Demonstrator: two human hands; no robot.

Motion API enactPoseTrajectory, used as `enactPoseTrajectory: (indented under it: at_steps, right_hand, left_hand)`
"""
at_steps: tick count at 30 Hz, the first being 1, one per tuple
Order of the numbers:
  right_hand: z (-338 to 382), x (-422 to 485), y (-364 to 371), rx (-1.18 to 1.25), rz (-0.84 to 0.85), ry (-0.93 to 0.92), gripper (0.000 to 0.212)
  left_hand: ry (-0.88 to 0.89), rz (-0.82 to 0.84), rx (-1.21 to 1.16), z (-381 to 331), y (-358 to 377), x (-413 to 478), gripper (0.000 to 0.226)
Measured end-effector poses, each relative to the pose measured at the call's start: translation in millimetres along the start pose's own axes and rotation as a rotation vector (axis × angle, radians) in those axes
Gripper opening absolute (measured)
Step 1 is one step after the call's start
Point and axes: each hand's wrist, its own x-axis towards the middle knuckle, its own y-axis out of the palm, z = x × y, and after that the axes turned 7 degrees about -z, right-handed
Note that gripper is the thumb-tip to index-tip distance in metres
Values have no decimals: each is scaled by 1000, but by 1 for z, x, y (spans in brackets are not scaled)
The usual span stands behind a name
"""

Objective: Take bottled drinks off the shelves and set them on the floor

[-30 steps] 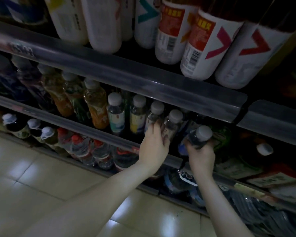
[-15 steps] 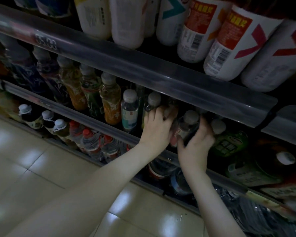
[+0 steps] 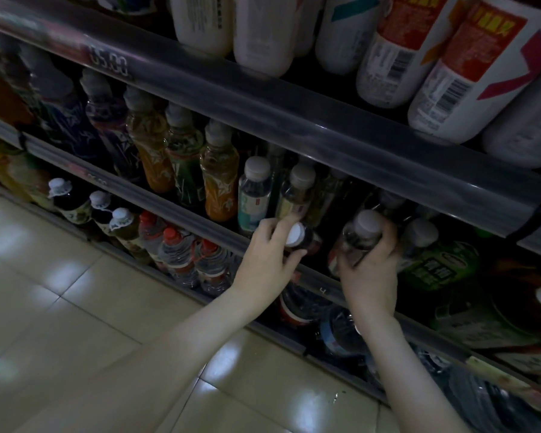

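Both my hands are at the middle shelf [image 3: 200,214] of a dim drinks rack. My left hand [image 3: 267,260] grips a small dark bottle with a white cap [image 3: 297,235], tilted toward me over the shelf rail. My right hand [image 3: 370,270] holds a clear bottle with a grey cap [image 3: 361,232], also tipped outward. Two more small grey-capped bottles [image 3: 253,195] stand upright just left of my left hand. Another grey-capped bottle [image 3: 420,234] stands just right of my right hand.
Tall orange and green drinks [image 3: 219,173] fill the middle shelf to the left. Big white bottles [image 3: 469,76] line the top shelf. Red-capped water bottles [image 3: 175,254] and dark bottles sit on the bottom shelf. Glossy tiled floor [image 3: 75,323] lies below left.
My left hand has pulled a white-capped bottle out and tipped it over the rail. My right hand has shifted right and regripped its grey-capped bottle. The view moved closer to the shelf.
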Motion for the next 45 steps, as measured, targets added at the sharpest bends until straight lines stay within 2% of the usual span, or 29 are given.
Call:
enactPoseTrajectory:
  at_steps: [4,9,14,19,21,25,31,35,39,42,45]
  right_hand:
    - [-3,-1,2,60,-60,-26,80]
    - [5,-9,2,118,-8,-36,74]
    - [12,-2,7,205,-18,-53,73]
    - [12,10,12,123,49,-25,78]
    - [13,14,11,66,90,-50,80]
    - [14,18,8,72,73,-75,78]
    - [6,18,15,-33,37,-71,79]
    - [5,18,18,47,13,-45,80]
    - [13,10,20,-73,-84,-141,92]
    - [22,-2,20,-119,-205,-318,98]
    - [36,-15,23,-119,-230,-415,98]
  left_hand:
    - [-132,-13,-104,1,-7,-6,48]
    - [-184,-54,-154,-4,-14,-2,46]
    - [-138,-18,-97,-10,-18,6,48]
    - [-87,-9,-1,-22,-9,21,48]
    - [-36,23,80,-32,1,30,49]
    - [-2,176,269,-47,24,46,66]
    - [37,293,319,-46,37,53,84]
    - [17,333,310,-49,32,54,84]
    - [30,267,211,-40,27,43,82]
    - [195,-9,276,-19,12,26,72]
    - [206,-196,453,12,-11,22,73]
